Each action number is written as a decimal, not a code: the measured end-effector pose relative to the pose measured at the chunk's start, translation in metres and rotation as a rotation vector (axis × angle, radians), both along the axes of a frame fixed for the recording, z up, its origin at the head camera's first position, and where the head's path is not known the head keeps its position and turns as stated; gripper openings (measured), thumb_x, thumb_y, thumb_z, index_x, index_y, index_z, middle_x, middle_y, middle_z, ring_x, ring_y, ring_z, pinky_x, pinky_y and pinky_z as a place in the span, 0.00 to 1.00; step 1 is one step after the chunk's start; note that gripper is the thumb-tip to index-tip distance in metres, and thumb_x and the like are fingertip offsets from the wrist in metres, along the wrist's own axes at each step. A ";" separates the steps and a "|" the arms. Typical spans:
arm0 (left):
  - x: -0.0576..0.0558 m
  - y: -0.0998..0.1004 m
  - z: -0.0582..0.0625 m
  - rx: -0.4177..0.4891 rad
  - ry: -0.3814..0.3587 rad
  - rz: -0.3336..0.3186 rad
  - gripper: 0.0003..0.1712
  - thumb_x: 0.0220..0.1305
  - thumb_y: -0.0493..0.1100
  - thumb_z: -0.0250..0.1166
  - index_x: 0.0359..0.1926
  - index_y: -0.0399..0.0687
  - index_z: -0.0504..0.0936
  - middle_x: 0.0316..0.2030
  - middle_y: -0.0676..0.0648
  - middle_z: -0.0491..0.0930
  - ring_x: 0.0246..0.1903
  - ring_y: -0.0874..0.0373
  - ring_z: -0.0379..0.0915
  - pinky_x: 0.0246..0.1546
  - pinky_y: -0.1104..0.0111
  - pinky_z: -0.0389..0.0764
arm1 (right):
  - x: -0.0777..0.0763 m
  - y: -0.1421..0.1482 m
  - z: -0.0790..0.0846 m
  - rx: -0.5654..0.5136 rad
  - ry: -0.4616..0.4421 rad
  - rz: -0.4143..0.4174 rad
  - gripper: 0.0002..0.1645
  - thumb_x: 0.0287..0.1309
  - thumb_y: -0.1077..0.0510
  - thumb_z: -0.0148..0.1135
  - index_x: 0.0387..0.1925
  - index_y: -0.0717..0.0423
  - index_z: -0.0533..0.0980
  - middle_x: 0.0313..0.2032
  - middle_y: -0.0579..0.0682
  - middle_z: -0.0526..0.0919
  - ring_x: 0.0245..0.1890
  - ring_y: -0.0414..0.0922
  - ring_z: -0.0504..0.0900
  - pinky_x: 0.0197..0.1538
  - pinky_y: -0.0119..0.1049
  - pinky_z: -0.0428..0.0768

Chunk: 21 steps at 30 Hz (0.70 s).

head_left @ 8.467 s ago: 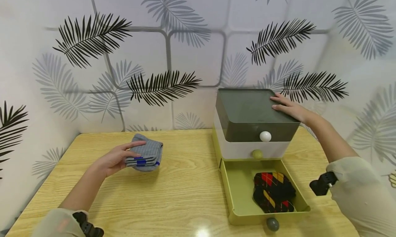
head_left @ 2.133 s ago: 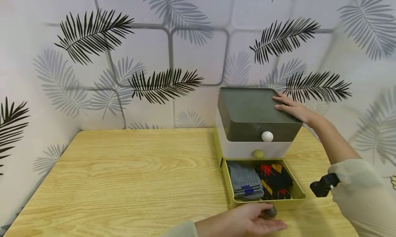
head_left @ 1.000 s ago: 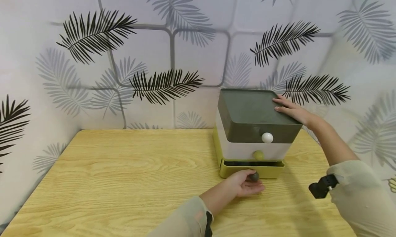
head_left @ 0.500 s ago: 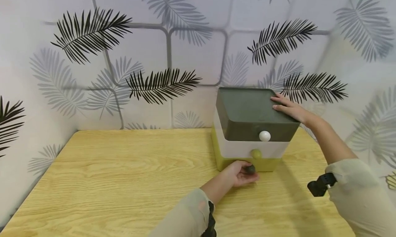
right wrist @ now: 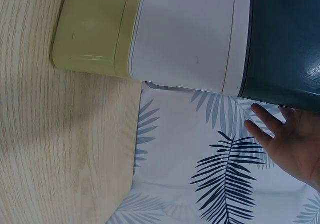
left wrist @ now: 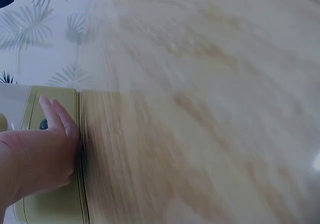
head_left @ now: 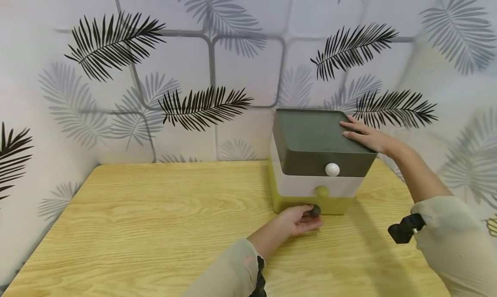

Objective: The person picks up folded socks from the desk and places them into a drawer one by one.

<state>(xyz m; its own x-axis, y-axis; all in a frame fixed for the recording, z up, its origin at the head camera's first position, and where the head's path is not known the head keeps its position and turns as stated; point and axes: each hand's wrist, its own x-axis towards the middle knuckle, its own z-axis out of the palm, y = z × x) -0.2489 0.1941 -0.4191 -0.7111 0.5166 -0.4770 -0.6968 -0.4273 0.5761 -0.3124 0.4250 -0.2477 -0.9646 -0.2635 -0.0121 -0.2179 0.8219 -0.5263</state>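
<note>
A small three-drawer box (head_left: 316, 186), with dark grey, white and olive tiers, stands at the right of the table. Its bottom olive drawer (head_left: 335, 205) is pushed in flush, so the socks inside are hidden. My left hand (head_left: 297, 221) holds that drawer's dark round knob (head_left: 315, 211) between the thumb and the fingers, which stretch out below it. In the left wrist view the knob (left wrist: 44, 124) shows beside the fingers. My right hand (head_left: 366, 137) rests with spread fingers on the right edge of the grey top (head_left: 314, 131); the right wrist view shows its palm side.
The white knob (head_left: 332, 169) and olive knob (head_left: 322, 191) of the upper drawers stick out above my left hand. A wood-grain table (head_left: 155, 228) spreads to the left. Behind it hangs a leaf-patterned backdrop (head_left: 186, 73).
The grey socks went from my left hand into the bottom drawer beside the argyle ones. My left hand then pushed the drawer in by its knob. My right hand stayed on top.
</note>
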 end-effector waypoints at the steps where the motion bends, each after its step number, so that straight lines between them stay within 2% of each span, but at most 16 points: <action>1: 0.001 0.000 0.001 0.006 -0.016 0.010 0.12 0.67 0.33 0.53 0.43 0.23 0.74 0.49 0.26 0.69 0.52 0.35 0.66 0.49 0.58 0.72 | 0.000 0.000 0.001 0.007 -0.001 0.003 0.38 0.68 0.43 0.42 0.70 0.58 0.46 0.69 0.58 0.27 0.66 0.58 0.24 0.59 0.64 0.36; 5: 0.003 0.003 0.005 0.026 -0.050 0.043 0.12 0.67 0.32 0.52 0.44 0.22 0.72 0.51 0.25 0.67 0.53 0.35 0.64 0.50 0.58 0.71 | 0.000 0.000 0.001 0.024 -0.013 0.001 0.38 0.68 0.43 0.41 0.70 0.57 0.45 0.69 0.58 0.27 0.65 0.59 0.24 0.58 0.65 0.36; 13: 0.005 0.009 0.001 0.053 -0.064 0.094 0.07 0.66 0.31 0.53 0.37 0.25 0.71 0.50 0.25 0.67 0.54 0.35 0.64 0.49 0.56 0.71 | -0.004 0.003 -0.001 0.017 -0.023 0.008 0.38 0.68 0.43 0.42 0.70 0.58 0.46 0.69 0.58 0.27 0.65 0.60 0.25 0.58 0.65 0.36; 16: 0.005 0.008 0.001 0.054 -0.063 0.081 0.09 0.66 0.32 0.53 0.39 0.24 0.72 0.51 0.25 0.67 0.53 0.35 0.64 0.50 0.56 0.71 | -0.005 0.002 -0.001 0.028 0.013 0.010 0.38 0.68 0.44 0.44 0.70 0.59 0.49 0.69 0.59 0.30 0.66 0.61 0.28 0.59 0.65 0.38; 18: 0.006 0.003 0.002 0.038 -0.063 0.038 0.11 0.65 0.33 0.55 0.42 0.23 0.72 0.52 0.25 0.66 0.53 0.34 0.64 0.50 0.57 0.71 | -0.003 -0.001 0.000 0.086 0.111 0.004 0.37 0.67 0.45 0.47 0.68 0.61 0.54 0.69 0.62 0.37 0.66 0.63 0.35 0.59 0.64 0.42; 20: 0.006 -0.006 0.005 0.005 -0.027 -0.038 0.16 0.64 0.34 0.56 0.46 0.21 0.70 0.50 0.25 0.67 0.53 0.33 0.64 0.49 0.58 0.71 | 0.000 -0.005 0.000 0.203 0.324 0.013 0.31 0.64 0.50 0.53 0.63 0.63 0.63 0.66 0.64 0.51 0.64 0.64 0.48 0.58 0.62 0.51; 21: 0.006 -0.013 0.006 -0.018 0.010 -0.100 0.18 0.64 0.34 0.56 0.49 0.20 0.68 0.49 0.25 0.68 0.52 0.33 0.65 0.49 0.58 0.72 | 0.002 -0.008 -0.001 0.256 0.474 0.023 0.27 0.61 0.53 0.56 0.58 0.63 0.69 0.63 0.64 0.59 0.61 0.64 0.56 0.57 0.60 0.56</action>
<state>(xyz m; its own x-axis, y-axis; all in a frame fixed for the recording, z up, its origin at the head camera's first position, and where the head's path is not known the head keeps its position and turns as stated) -0.2433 0.1807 -0.4134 -0.6614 0.5764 -0.4800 -0.7295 -0.3457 0.5902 -0.3109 0.4174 -0.2483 -0.8739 -0.3302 0.3569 -0.4024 0.9031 -0.1497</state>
